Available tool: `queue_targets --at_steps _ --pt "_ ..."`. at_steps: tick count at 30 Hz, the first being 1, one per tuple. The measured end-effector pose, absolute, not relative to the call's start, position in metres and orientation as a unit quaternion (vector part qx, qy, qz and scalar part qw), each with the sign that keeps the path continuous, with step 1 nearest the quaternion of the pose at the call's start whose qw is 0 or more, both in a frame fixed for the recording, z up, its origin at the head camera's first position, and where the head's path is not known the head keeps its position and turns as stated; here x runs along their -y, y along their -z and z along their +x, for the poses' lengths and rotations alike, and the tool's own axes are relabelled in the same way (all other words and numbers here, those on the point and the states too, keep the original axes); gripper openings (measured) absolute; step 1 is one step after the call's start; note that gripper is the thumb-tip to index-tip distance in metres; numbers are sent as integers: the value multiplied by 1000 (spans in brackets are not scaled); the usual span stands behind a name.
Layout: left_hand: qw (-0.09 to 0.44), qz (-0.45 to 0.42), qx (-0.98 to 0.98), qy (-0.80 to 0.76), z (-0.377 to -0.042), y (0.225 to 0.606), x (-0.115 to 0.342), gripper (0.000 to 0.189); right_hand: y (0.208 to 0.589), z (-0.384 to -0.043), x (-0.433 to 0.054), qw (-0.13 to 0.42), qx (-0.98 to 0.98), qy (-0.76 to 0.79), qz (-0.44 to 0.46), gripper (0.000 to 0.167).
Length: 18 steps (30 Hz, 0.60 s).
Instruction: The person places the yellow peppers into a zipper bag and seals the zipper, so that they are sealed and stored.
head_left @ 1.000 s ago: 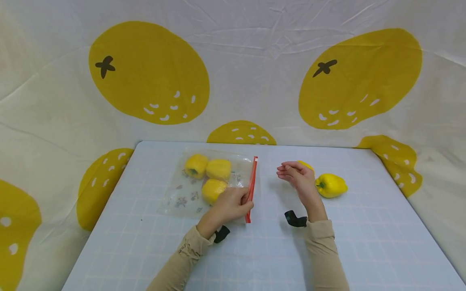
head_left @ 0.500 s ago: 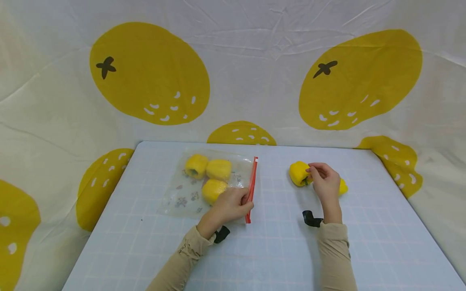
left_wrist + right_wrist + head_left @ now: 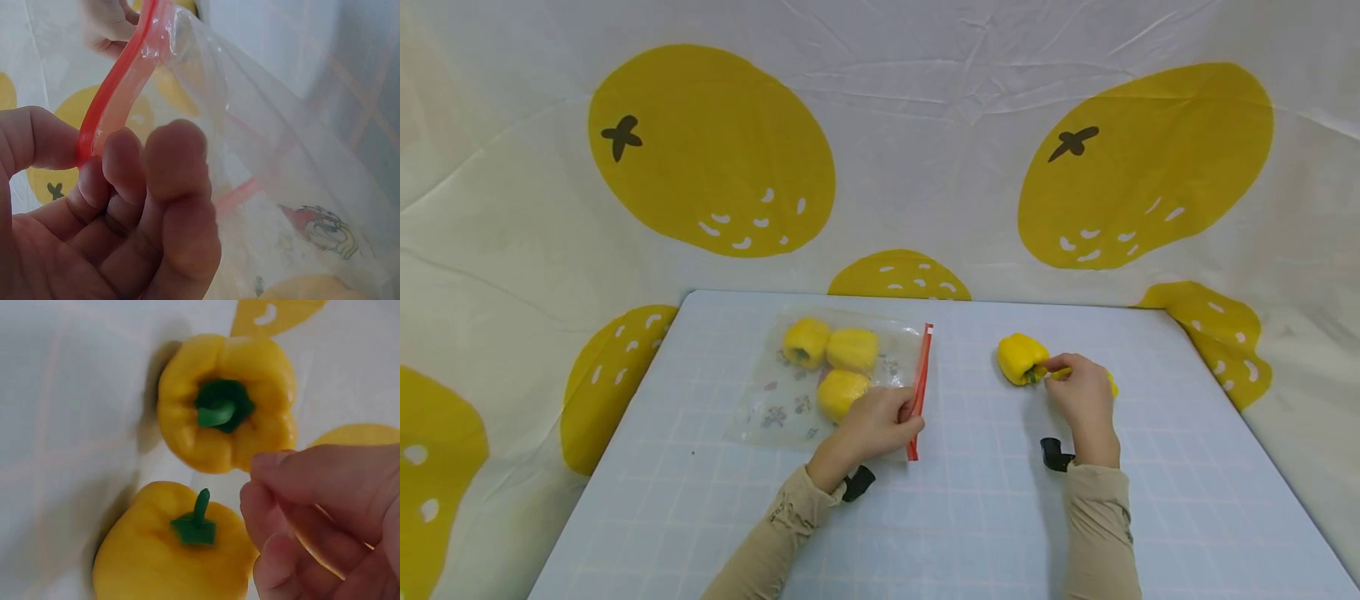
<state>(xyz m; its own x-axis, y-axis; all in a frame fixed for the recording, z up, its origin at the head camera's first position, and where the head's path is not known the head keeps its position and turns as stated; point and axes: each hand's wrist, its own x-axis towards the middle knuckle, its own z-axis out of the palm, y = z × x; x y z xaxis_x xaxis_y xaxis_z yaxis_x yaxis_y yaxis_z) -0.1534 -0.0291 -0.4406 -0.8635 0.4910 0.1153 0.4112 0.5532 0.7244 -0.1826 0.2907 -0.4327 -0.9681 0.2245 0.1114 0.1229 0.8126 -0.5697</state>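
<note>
In the head view a clear zip bag (image 3: 760, 408) lies on the table with three yellow bell peppers (image 3: 853, 348) inside. My left hand (image 3: 874, 423) pinches the bag's red zip edge (image 3: 94, 119) between thumb and fingers. To the right, my right hand (image 3: 1084, 404) is over a yellow bell pepper (image 3: 1112, 383) that it mostly hides. Another yellow bell pepper (image 3: 1021, 358) sits just left of the fingertips. The right wrist view shows both loose peppers with green stems; the right fingers (image 3: 269, 506) are loosely bent, thumb near the index finger, and grasp neither.
A pale checked table (image 3: 970, 517) carries everything. Behind it hangs a white cloth (image 3: 925, 167) printed with large yellow fruit. Black wrist mounts (image 3: 1056, 455) jut out beside the hands.
My right hand has moved rightward, uncovering the left loose pepper and covering most of the right one. Its fingers have drawn closer together. The left hand and the bag stay put.
</note>
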Motion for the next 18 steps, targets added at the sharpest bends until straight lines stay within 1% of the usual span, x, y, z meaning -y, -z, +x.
queue_targets --at_steps 3,10,13,18 --pt "52 257 -878 -400 -153 440 29 26 436 -183 -291 100 952 -269 -106 23" --pt "51 258 -880 -396 -153 440 29 26 453 -185 -291 163 946 -244 -136 22" --pt "52 258 -880 -396 -153 441 29 26 458 -186 -292 183 943 -239 -143 20" --pt "53 257 -878 -400 -153 442 29 26 460 -186 -292 200 937 -241 -155 16"
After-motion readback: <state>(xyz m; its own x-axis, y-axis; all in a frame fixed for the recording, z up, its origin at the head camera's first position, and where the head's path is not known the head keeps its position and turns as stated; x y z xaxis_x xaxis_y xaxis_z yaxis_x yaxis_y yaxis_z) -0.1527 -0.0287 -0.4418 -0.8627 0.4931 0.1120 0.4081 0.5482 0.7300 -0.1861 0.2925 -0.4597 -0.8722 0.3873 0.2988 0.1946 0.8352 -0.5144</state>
